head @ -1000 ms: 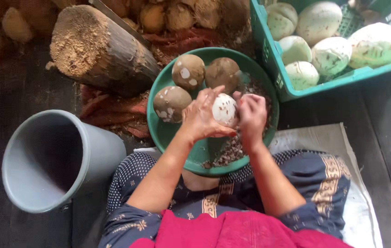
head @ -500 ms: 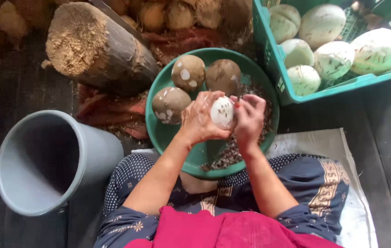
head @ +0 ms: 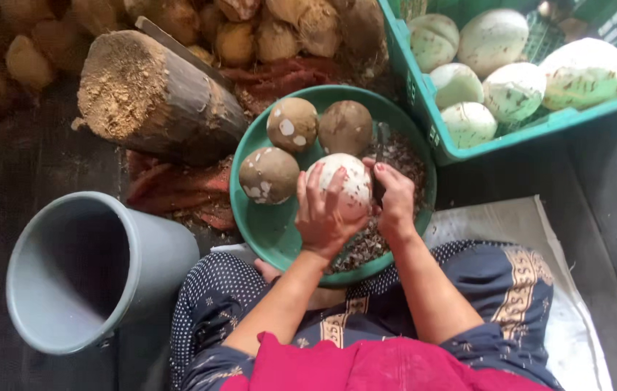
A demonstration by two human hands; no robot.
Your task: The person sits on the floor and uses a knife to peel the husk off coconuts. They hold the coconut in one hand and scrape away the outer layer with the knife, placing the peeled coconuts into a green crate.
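My left hand (head: pixel 321 217) cups a mostly white, peeled coconut (head: pixel 344 177) above a green basin (head: pixel 250 217). On the nut's right side, my right hand (head: pixel 397 203) is closed around a thin dark blade (head: pixel 381 141) that points away from me. Three brown coconuts with white patches lie in the far half of the basin (head: pixel 292 124), (head: pixel 345 127), (head: pixel 268 175). Brown shavings (head: pixel 366 246) cover the basin's floor beneath my hands. The basin rests against my knees.
A green crate (head: pixel 424 108) at the upper right holds several peeled white coconuts (head: pixel 497 43). To the left, a grey bucket (head: pixel 69 268) lies tipped toward me. A wooden chopping log (head: pixel 149 94) and husked coconuts (head: pixel 250 36) fill the back. I sit on a white sack (head: pixel 497 217).
The white coconut has turned a little in my hands, and my right hand has shifted along its right side. The basin and everything around it stay put.
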